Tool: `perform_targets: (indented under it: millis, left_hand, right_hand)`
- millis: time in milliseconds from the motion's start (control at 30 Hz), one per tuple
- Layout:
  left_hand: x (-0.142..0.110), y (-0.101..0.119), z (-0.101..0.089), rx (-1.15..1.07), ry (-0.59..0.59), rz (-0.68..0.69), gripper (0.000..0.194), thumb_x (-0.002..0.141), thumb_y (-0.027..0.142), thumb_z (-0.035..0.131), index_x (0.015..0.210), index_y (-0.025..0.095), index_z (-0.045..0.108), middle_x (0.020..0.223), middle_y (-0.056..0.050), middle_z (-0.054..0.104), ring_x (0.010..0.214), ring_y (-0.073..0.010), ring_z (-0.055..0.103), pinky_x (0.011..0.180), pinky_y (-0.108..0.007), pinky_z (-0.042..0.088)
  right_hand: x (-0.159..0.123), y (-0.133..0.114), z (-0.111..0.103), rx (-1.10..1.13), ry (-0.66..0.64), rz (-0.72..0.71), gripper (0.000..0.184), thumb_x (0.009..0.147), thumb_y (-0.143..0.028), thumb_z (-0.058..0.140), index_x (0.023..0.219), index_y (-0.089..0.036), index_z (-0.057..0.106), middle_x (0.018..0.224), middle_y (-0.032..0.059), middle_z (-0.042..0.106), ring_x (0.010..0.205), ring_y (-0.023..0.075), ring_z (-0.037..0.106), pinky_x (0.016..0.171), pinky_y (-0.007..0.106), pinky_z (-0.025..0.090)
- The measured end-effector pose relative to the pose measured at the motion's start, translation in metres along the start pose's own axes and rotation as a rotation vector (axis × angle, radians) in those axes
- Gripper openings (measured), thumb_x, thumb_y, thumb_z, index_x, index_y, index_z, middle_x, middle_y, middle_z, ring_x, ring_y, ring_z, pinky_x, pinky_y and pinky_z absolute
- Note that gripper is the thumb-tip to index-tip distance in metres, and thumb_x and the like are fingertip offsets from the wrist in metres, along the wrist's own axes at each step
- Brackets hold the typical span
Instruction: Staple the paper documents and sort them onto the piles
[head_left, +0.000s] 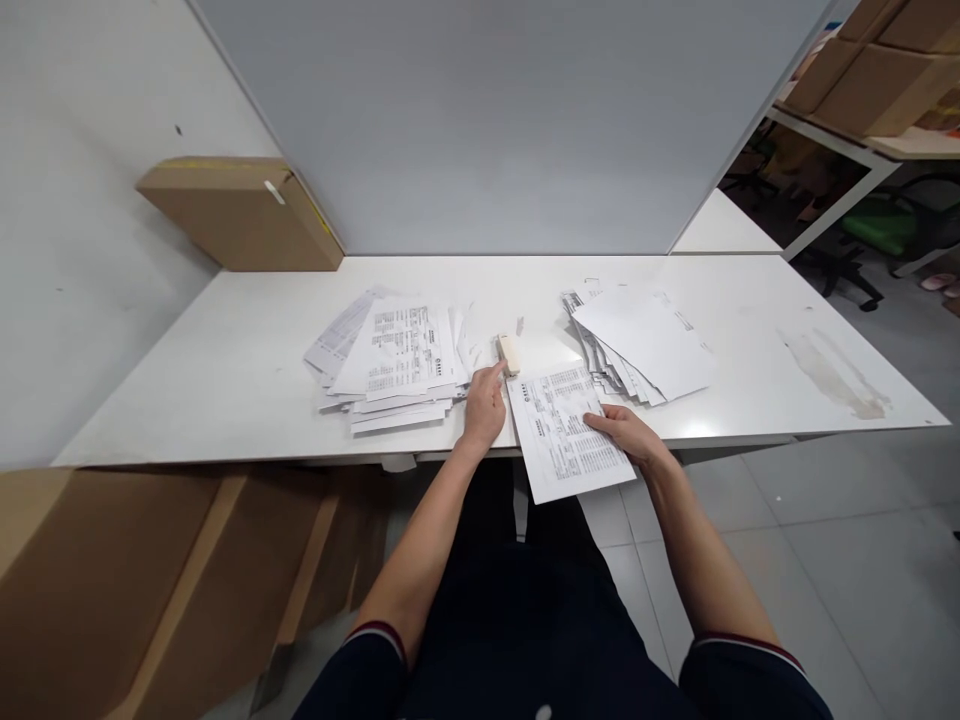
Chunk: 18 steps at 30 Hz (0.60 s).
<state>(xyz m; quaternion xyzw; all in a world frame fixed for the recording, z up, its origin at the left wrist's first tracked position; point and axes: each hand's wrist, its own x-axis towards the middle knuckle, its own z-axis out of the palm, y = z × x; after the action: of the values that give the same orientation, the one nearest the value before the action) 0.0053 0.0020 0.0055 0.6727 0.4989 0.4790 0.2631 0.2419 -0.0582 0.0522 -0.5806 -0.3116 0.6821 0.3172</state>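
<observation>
A small cream stapler lies on the white table, its near end at the top left corner of a printed paper sheet. My left hand is curled at the stapler's near end, with fingertips against it; the underside of this grip is hidden. My right hand pinches the sheet by its right side, thumb on top and fingers beneath. The sheet's lower part hangs past the table's front edge. Whether it is one sheet or more, I cannot tell.
A pile of printed papers lies to the left, and a fanned stack of papers to the right. A grey panel rises behind the white table. Cardboard boxes stand at the back left, lower left and far right.
</observation>
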Motion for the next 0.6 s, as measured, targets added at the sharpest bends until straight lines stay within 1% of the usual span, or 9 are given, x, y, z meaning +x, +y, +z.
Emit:
perform_targets:
  millis: [67,167,333,600]
  left_hand:
    - [0.0,0.001,0.0,0.061,-0.028,-0.006,0.041,0.09,0.016,0.034,0.126,0.022,0.053,0.106,-0.01,0.053,0.09,-0.0192,0.055,0.088,-0.037,0.045]
    - [0.0,0.001,0.001,0.14,-0.052,-0.019,0.044,0.088,0.01,0.033,0.126,0.021,0.053,0.104,-0.009,0.051,0.097,-0.0196,0.053,0.087,-0.036,0.046]
    - [0.0,-0.003,0.004,0.172,-0.055,-0.018,0.053,0.081,-0.001,0.033,0.123,0.021,0.056,0.102,-0.008,0.048,0.097,-0.0177,0.052,0.086,-0.032,0.047]
    - [-0.001,-0.004,0.006,0.206,-0.066,-0.013,0.059,0.076,-0.005,0.032,0.124,0.02,0.055,0.103,-0.008,0.046,0.096,-0.0182,0.05,0.086,-0.033,0.045]
  right_hand:
    - [0.005,-0.004,0.004,-0.023,0.013,0.006,0.014,0.076,-0.027,0.065,0.076,-0.014,0.064,0.066,0.0053,0.069,0.057,0.0161,0.064,0.051,0.026,0.052]
    - [0.011,-0.006,0.007,-0.039,0.035,0.013,0.011,0.076,-0.025,0.064,0.075,-0.014,0.064,0.065,0.0043,0.069,0.055,0.0156,0.064,0.051,0.025,0.051]
    - [0.017,-0.002,0.004,-0.039,0.056,-0.004,0.011,0.073,-0.025,0.066,0.073,-0.015,0.063,0.064,0.0031,0.068,0.054,0.0149,0.063,0.05,0.024,0.05]
    - [0.015,-0.002,0.003,-0.039,0.067,-0.015,0.012,0.072,-0.025,0.066,0.074,-0.014,0.062,0.063,0.0031,0.068,0.054,0.0146,0.062,0.049,0.024,0.049]
